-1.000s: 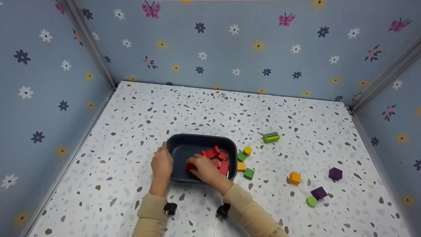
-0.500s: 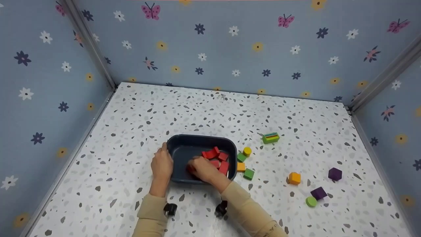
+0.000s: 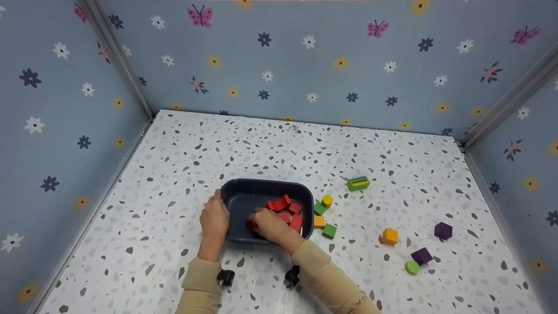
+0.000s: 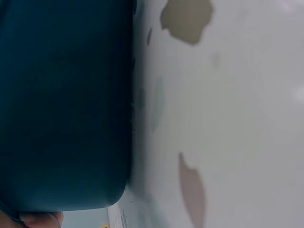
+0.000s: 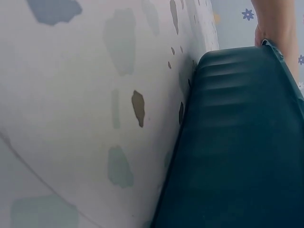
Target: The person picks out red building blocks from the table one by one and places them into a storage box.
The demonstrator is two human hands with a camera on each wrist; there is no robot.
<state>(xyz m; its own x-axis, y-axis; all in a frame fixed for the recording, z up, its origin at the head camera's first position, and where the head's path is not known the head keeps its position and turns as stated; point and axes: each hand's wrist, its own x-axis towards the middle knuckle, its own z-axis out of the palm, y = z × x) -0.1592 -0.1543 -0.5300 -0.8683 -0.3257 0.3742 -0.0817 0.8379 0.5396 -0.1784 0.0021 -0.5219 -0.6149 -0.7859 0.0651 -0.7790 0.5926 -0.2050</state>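
Observation:
A dark blue plastic tub (image 3: 244, 186) stands on the speckled table, with several red blocks (image 3: 296, 221) inside at its right end. My left hand (image 3: 214, 218) grips the tub's left rim; in the left wrist view its fingertips (image 4: 43, 219) show at the tub's edge. My right hand (image 3: 269, 223) reaches over the near rim into the tub and holds a red block (image 3: 251, 225) low near the floor of it. The fingers hide most of that block, so its shape is unclear. In the right wrist view the tub's outer wall (image 5: 237, 133) fills the right side.
Close by the tub's right side lie green blocks (image 3: 329, 231), an orange block (image 3: 319, 221) and a yellow cylinder (image 3: 327, 201). Farther right are a striped green block (image 3: 358, 183), an orange cube (image 3: 389, 236), purple blocks (image 3: 443, 231) and a light green disc (image 3: 412, 267). Patterned walls enclose the table.
My right hand has lowered slightly with the red block, its fingers more tucked in. The left hand stays at the rim, and the tub and loose blocks keep their places.

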